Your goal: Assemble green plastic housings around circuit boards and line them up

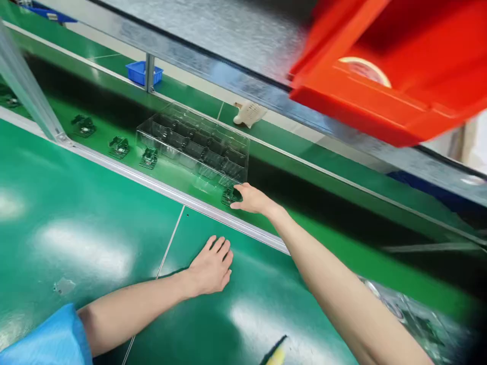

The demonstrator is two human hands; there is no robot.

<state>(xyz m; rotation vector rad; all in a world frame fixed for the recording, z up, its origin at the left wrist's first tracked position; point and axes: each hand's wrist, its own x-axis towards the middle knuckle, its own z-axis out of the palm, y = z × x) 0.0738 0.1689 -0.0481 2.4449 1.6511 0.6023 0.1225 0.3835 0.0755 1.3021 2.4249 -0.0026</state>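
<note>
My left hand (211, 266) lies flat on the green work table (76, 218), fingers stretched out and together, holding nothing. My right hand (251, 199) reaches over the table's metal edge strip (160, 186) onto the green conveyor belt (342, 238). Its fingers close on a small dark green part (230, 195) lying on the belt. Just behind that part stands a clear plastic tray (194, 144) with several compartments. Three more dark green parts (148, 157) (119, 147) (84, 125) lie in a row on the belt to the left.
A red bin (380, 96) sits on the metal shelf at the upper right. A small blue tray (141, 72) and a beige object (249, 112) lie on the far side of the belt. A metal post (26, 86) slants at the left. Clear plastic packaging (418, 319) lies lower right.
</note>
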